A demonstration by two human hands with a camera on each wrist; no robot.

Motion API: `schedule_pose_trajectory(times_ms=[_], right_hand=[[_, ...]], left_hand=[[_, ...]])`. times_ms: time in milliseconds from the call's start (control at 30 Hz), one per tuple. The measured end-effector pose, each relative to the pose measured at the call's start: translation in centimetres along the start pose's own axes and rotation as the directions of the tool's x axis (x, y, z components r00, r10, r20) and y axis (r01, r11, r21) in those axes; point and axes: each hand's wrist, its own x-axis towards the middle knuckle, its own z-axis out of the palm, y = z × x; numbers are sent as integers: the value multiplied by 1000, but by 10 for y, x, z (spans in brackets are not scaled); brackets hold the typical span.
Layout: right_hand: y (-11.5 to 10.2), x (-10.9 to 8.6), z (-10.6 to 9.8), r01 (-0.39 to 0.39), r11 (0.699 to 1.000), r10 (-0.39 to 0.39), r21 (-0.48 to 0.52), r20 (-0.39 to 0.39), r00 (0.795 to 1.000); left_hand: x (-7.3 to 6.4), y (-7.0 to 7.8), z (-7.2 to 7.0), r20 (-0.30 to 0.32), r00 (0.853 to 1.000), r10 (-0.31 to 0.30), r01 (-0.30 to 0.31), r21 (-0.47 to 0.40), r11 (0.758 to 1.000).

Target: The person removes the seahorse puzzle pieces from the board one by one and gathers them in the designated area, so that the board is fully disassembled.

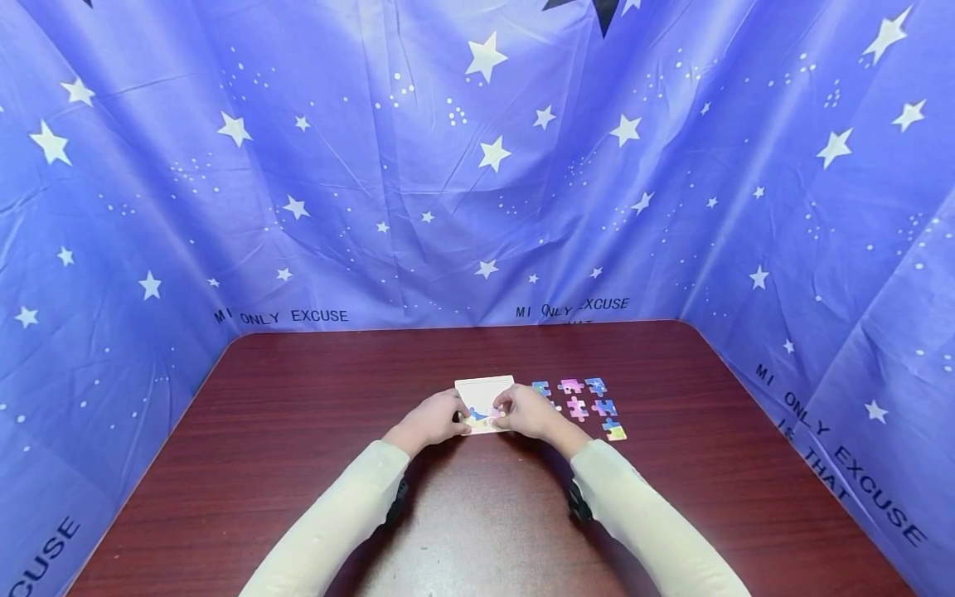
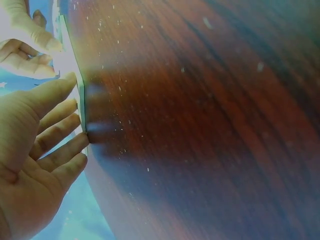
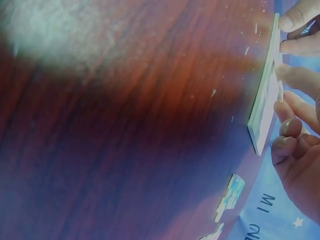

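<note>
A small white puzzle tray (image 1: 485, 390) lies on the table in front of me, with some coloured puzzle pieces (image 1: 477, 412) in its nearer part. My left hand (image 1: 433, 420) is at the tray's left side. In the left wrist view its fairly straight fingers (image 2: 59, 131) and thumb touch the tray's edge (image 2: 82, 97). My right hand (image 1: 528, 412) is over the tray's right side and pinches a small puzzle piece (image 3: 281, 92) between thumb and index finger, just above the tray surface. The fingers hide most of that piece's picture.
Loose puzzle pieces lie right of the tray: pink ones (image 1: 578, 408), blue ones (image 1: 596, 386) and a blue-yellow one (image 1: 615, 430). My right hand partly covers the nearest. The dark red wooden table (image 1: 336, 373) meets a blue star-printed curtain (image 1: 418, 249) at the back and sides.
</note>
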Motion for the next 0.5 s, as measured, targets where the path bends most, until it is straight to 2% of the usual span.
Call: schedule_pose_trajectory(times_ms=[233,500], right_hand=[[-5,-1,-2,16,997,-17,-82,-15,1000],[-6,-3,-2,13,997,-14,-80,-24,1000]], left_hand=[[-1,1,-1,5,1000,2,-3,20,1000],[1,1,-1,5,1000,0,0,21,1000]])
